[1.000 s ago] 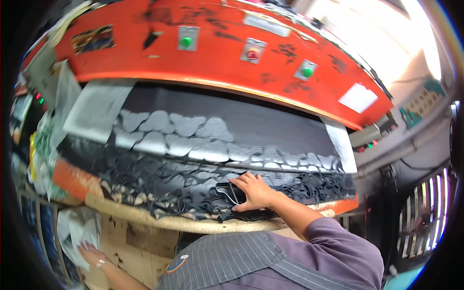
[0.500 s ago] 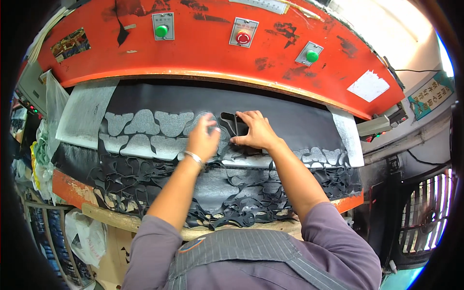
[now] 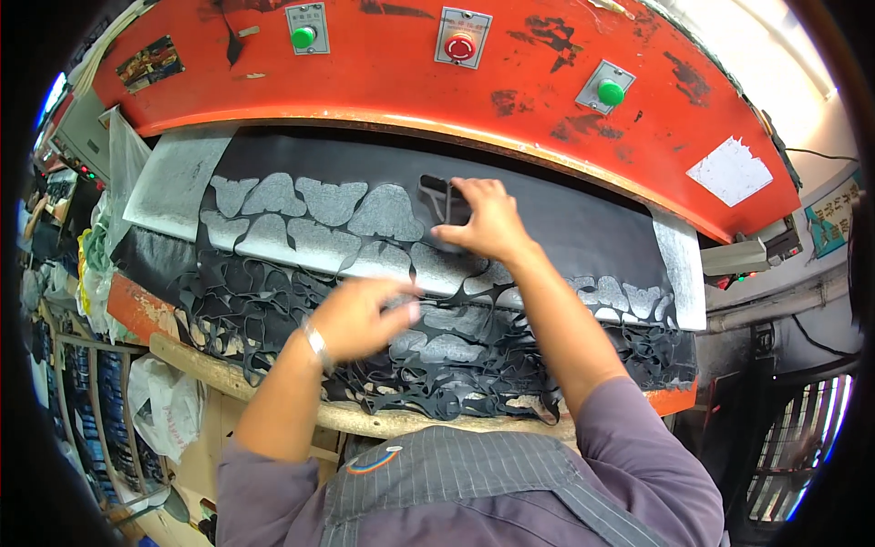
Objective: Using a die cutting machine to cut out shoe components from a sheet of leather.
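Observation:
A black sheet of leather-like material (image 3: 565, 219) lies over a pale grey cutting board (image 3: 173, 187), with rows of rounded, lobed cut-outs on its left through which the board shows. My right hand (image 3: 488, 219) is closed on the edge of a dark metal cutting die (image 3: 437, 193), which rests on the sheet just right of the upper row of holes. My left hand (image 3: 360, 319), smeared by motion, hovers over the near edge of the sheet; whether anything is in its fingers is not visible.
Tangled black offcuts (image 3: 273, 314) hang along the near edge above a wooden rail (image 3: 392, 422). Beyond the sheet stands the red machine beam (image 3: 383, 82), carrying a red button (image 3: 459, 46) between two green ones. A white plastic bag (image 3: 164, 406) hangs at the lower left.
My left hand has pulled back from beside the die toward me and a little left. My right hand stays on the die. The view has shifted slightly.

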A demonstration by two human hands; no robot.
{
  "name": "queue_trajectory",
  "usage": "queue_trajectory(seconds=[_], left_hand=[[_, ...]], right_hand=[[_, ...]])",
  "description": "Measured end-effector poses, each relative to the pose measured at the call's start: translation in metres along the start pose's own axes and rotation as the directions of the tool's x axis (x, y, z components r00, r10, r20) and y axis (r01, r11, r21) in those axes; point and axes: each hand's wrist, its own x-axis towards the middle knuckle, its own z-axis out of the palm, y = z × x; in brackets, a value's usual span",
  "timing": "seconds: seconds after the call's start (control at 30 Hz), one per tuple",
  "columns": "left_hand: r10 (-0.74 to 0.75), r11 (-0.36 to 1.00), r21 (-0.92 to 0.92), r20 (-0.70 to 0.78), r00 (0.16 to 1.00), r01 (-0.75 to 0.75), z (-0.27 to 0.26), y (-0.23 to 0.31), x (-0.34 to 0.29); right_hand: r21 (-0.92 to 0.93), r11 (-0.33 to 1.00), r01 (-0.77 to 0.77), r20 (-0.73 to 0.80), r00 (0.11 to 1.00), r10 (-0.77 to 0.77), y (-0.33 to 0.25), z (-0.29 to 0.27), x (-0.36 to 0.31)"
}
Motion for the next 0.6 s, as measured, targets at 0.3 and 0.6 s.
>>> queue_trajectory(seconds=[0.3,0.6], left_hand=[[-0.121,0.966,0.125,-0.559,0.820,0.228,0.043,-0.084,0.096],[-0.156,0.966,0.119,-0.430,0.889,0.227,0.042,-0.087,0.095]], right_hand=[[0.018,0.988,-0.153,-0.143,0.978,0.154,-0.008,0.050,-0.040],[0.067,0.995,-0.072,-0.351,0.932,0.091,-0.002,0.059,-0.045]])
